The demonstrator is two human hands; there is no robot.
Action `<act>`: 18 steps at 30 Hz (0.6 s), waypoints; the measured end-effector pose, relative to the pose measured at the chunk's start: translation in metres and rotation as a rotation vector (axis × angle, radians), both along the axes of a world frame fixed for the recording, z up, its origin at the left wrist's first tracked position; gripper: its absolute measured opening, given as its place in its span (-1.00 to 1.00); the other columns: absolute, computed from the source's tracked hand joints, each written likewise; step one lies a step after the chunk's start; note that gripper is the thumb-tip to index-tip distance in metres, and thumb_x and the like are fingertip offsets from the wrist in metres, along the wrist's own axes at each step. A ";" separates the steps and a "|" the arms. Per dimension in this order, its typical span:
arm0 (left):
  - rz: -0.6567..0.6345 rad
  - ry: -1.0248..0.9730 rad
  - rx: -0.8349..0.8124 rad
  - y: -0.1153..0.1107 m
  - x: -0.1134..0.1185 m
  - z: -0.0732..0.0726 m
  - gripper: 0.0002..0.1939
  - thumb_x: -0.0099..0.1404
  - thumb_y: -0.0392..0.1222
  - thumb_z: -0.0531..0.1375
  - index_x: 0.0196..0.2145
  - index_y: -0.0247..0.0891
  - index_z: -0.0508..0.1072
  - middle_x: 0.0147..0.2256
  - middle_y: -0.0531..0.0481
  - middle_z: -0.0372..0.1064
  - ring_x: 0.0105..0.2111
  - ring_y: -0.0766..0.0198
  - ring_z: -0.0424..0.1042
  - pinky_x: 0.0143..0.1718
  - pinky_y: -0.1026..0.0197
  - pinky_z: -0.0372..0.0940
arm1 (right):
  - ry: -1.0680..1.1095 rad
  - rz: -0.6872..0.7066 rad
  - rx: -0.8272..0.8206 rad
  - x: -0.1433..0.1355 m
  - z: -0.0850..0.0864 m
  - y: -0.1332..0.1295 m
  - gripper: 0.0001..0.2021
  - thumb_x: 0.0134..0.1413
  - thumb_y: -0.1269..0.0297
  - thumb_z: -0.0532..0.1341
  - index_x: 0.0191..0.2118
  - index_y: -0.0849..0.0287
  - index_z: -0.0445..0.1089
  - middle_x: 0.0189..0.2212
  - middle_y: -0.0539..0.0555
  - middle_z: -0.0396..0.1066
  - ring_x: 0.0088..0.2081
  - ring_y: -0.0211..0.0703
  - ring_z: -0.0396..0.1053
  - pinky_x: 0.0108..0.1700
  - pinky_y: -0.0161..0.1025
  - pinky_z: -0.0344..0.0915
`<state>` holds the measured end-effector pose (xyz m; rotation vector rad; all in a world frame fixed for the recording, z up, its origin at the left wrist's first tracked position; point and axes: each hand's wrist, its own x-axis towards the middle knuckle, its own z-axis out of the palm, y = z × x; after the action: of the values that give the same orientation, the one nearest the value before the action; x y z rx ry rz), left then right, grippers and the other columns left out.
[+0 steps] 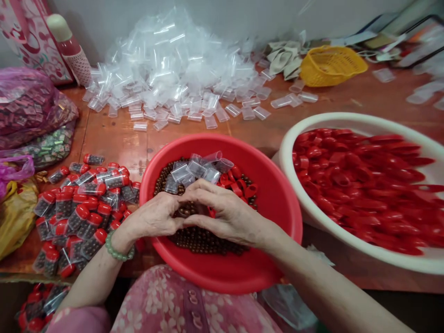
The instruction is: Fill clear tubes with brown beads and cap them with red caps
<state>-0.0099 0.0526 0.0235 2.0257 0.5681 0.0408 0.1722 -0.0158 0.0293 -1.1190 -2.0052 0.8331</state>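
Both hands meet over a red basin (274, 199) that holds dark brown beads (208, 243), clear plastic sleeves (180, 172) and red caps (239, 185). My left hand (156, 213) is closed around a clear sleeve with beads in it, mostly hidden by the fingers. From the right, my right hand (229, 213) curves toward it, its fingertips touching the left hand's; a bit of red shows beneath its palm, and what it grips there is too covered to name. Filled sleeves with red caps (92, 226) lie in a pile left of the basin.
A white basin (289, 157) full of red caps stands at the right. Behind is a heap of clear sleeves (173, 69), with a yellow basket (331, 67) to its right. Plastic bags (31, 106) and a bottle (71, 51) stand at the left.
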 end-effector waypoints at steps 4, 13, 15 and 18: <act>0.022 -0.037 -0.094 0.003 -0.002 -0.003 -0.70 0.30 -0.03 0.15 -0.32 -0.36 0.46 -0.52 0.11 0.25 -0.49 0.40 0.19 -0.45 0.34 0.11 | 0.019 -0.066 0.050 0.001 -0.002 0.001 -0.93 0.15 0.33 0.24 -0.25 0.16 0.34 -0.33 0.06 0.33 -0.29 -0.21 0.34 -0.24 -0.27 0.32; 0.112 -0.041 -0.222 0.006 0.000 -0.003 -0.82 0.27 -0.15 0.18 -0.35 -0.34 0.44 -0.49 0.10 0.27 -0.45 0.38 0.21 -0.42 0.33 0.12 | 0.137 -0.305 0.025 -0.003 -0.013 -0.014 -0.81 0.11 0.36 0.26 -0.44 0.13 0.23 -0.45 0.00 0.31 -0.38 -0.25 0.31 -0.32 -0.29 0.29; 0.166 -0.097 -0.334 0.008 0.001 -0.005 -0.82 0.25 -0.15 0.19 -0.29 -0.33 0.46 -0.39 0.05 0.38 -0.37 0.33 0.30 -0.33 0.30 0.21 | 0.134 -0.321 -0.048 0.000 -0.012 -0.018 -0.78 0.12 0.33 0.25 -0.46 0.13 0.20 -0.48 -0.03 0.30 -0.43 -0.27 0.29 -0.36 -0.31 0.28; 0.225 -0.228 -0.561 0.010 0.001 -0.008 -0.79 0.21 -0.17 0.23 -0.22 -0.33 0.46 -0.29 -0.02 0.46 -0.27 0.28 0.40 -0.19 0.22 0.28 | -0.025 -0.212 -0.203 0.013 -0.007 -0.021 -0.83 0.15 0.24 0.24 -0.40 0.14 0.27 -0.48 -0.03 0.31 -0.48 -0.29 0.27 -0.41 -0.33 0.26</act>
<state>-0.0090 0.0623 0.0153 1.3860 0.5820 0.2197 0.1852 -0.0371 0.0224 -1.4349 -1.8119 0.9294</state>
